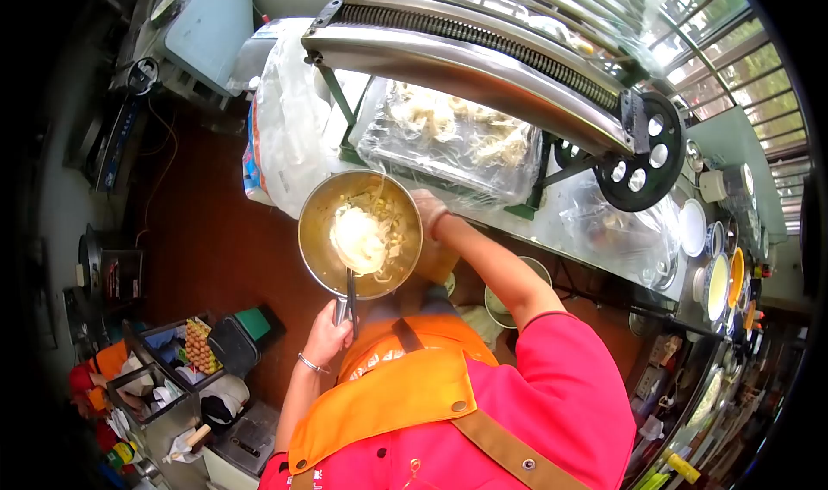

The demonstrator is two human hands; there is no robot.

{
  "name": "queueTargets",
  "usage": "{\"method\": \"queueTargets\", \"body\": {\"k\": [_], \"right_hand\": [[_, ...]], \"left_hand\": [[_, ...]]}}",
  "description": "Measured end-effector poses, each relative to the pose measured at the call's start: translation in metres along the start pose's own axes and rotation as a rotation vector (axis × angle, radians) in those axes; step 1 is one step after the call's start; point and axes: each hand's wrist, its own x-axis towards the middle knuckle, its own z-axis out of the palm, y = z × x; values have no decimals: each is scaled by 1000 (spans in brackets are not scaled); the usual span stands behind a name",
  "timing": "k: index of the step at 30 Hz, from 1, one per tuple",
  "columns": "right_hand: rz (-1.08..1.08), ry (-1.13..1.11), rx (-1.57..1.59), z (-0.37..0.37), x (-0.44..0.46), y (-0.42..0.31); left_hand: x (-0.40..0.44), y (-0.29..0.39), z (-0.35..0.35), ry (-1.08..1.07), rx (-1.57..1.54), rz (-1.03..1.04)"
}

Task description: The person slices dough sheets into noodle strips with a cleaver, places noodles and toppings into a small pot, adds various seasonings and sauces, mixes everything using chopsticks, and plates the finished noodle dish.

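While in hands, round metal bowl

A pink shirt, orange apron and silver bracelet are worn

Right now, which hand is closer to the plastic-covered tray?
Right. The right hand is by the bowl's rim, just on the near side of the tray. The left hand is farther off, at the handle, across the bowl from the tray.
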Motion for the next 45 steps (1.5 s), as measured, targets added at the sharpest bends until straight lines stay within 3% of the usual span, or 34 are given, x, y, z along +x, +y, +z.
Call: {"method": "queueTargets", "body": {"k": [2, 4, 7, 8, 11, 12, 16, 17, 19, 21, 25, 31, 34, 36, 39, 40, 43, 45], "right_hand": [[157, -25, 786, 12, -24, 8], [247, 194, 1761, 41, -56, 21], [-116, 354, 2101, 49, -118, 9], [-33, 484, 2116, 39, -142, -4], [10, 908, 1994, 37, -198, -25], [16, 1017, 1769, 36, -223, -37], [-27, 1054, 1787, 49, -311, -120], [110, 1182, 1606, 57, -329, -139], [627, 1305, 843, 76, -364, -167], [826, 1240, 433, 107, -390, -187], [957, 1173, 119, 204, -424, -246], [1422, 1100, 128, 298, -568, -303], [1686, 836, 113, 360, -644, -319], [1841, 686, 194, 418, -682, -319], [2027, 828, 211, 455, -728, -341], [1950, 576, 115, 460, -749, -348], [1902, 614, 77, 460, -796, -366], [1848, 772, 117, 467, -811, -370]], "left_hand": [[6, 10, -5, -47, 138, 41], [15, 14, -12, -149, 165, 39], [35, 15, -21, -336, 278, 62], [44, 14, -22, -398, 323, 70], [64, 13, -18, -539, 535, 99], [67, 13, -13, -574, 615, 112], [61, 20, 26, -771, 697, 42], [58, 17, 38, -823, 706, 39], [49, 9, 63, -922, 723, 31], [31, 4, 97, -994, 826, 85], [-25, -43, 171, -1181, 949, 128], [-131, -120, 278, -1444, 1029, -69], [-180, -166, 319, -1550, 1009, -213], [-214, -191, 349, -1637, 1067, -144], [-247, -232, 389, -1705, 1128, -97], [-257, -243, 404, -1734, 1159, -85], [-289, -268, 450, -1804, 1178, -127], [-303, -286, 481, -1834, 1185, -139]]}}
